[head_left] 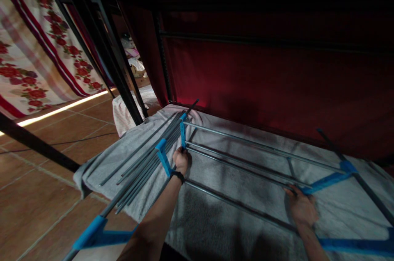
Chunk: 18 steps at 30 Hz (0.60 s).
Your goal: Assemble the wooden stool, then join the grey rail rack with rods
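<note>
A partly assembled rack of grey metal tubes and blue plastic brackets lies on a grey blanket (227,220). My left hand (181,160), with a dark band at the wrist, is closed around the lower end of a left blue bracket (183,131), where tube ends meet it. My right hand (301,208) grips the right end of a metal tube (240,165), close to another blue bracket (329,179); its fingertips are partly hidden. Another crosstube (264,145) runs behind, and one more (234,203) runs nearer to me.
Several loose grey tubes (147,162) lie bundled on the blanket at left. Dark metal posts (107,51) and an overhead beam frame the space. A red cloth (261,84) hangs behind. Brown floor tiles (40,195) and a floral curtain (46,39) are at left.
</note>
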Each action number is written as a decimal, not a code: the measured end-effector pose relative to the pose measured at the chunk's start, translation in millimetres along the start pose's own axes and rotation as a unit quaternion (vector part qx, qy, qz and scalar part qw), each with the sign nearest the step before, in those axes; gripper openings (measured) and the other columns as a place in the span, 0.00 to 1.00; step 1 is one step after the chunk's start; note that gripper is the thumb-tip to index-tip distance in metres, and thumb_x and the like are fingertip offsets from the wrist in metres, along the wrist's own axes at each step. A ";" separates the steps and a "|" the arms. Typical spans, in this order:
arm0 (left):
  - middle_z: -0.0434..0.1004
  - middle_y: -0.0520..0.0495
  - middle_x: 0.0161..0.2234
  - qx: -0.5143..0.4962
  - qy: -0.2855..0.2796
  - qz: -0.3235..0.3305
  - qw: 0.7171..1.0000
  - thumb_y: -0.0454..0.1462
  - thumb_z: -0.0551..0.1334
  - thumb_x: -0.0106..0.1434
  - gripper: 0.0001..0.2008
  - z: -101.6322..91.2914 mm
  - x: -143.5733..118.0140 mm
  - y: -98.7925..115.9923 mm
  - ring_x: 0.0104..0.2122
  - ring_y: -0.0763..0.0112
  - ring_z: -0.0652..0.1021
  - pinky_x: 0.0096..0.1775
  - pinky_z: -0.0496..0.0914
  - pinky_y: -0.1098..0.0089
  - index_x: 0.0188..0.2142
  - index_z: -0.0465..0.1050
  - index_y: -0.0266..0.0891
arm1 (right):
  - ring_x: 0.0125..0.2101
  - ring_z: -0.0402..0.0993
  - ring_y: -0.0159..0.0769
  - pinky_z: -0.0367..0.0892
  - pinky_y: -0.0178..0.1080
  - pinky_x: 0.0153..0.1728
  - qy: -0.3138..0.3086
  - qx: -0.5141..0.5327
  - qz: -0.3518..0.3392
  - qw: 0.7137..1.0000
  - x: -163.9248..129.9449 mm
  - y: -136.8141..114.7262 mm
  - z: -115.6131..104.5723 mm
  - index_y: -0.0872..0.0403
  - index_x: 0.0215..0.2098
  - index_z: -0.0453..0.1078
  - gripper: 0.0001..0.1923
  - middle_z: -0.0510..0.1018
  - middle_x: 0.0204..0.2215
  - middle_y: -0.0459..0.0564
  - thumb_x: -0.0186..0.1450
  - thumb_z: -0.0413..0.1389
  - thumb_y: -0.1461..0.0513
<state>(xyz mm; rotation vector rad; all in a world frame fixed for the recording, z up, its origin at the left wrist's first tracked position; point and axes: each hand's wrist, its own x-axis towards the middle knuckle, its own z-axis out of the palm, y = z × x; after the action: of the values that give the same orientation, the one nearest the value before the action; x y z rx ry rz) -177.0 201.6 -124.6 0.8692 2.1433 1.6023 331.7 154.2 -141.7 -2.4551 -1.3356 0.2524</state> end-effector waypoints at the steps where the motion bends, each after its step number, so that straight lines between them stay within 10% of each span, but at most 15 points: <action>1: 0.80 0.46 0.30 0.009 0.001 0.001 1.000 0.33 0.62 0.53 0.09 0.7 0.5 -0.5 0.34 0.63 0.78 0.39 0.68 0.69 0.36 0.76 0.40 | 0.45 0.74 0.59 0.69 0.57 0.42 0.003 0.002 -0.006 1.000 0.0 0.8 0.5 0.46 0.61 0.70 0.32 0.70 0.51 0.65 0.68 0.41 0.42; 18: 0.82 0.45 0.30 0.072 0.017 0.009 0.997 0.29 0.62 0.56 0.11 5.2 3.3 -2.8 0.32 0.64 0.79 0.35 0.66 0.71 0.38 0.79 0.36 | 0.44 0.74 0.59 0.69 0.58 0.41 -0.001 -0.007 -0.007 1.000 3.0 4.6 3.6 0.44 0.61 0.69 0.33 0.68 0.53 0.66 0.68 0.39 0.41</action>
<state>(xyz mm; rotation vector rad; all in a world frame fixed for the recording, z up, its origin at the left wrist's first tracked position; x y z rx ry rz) -177.2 207.1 -128.5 0.9121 2.3048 1.4955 335.8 155.1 -146.7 -2.4573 -1.3591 0.2437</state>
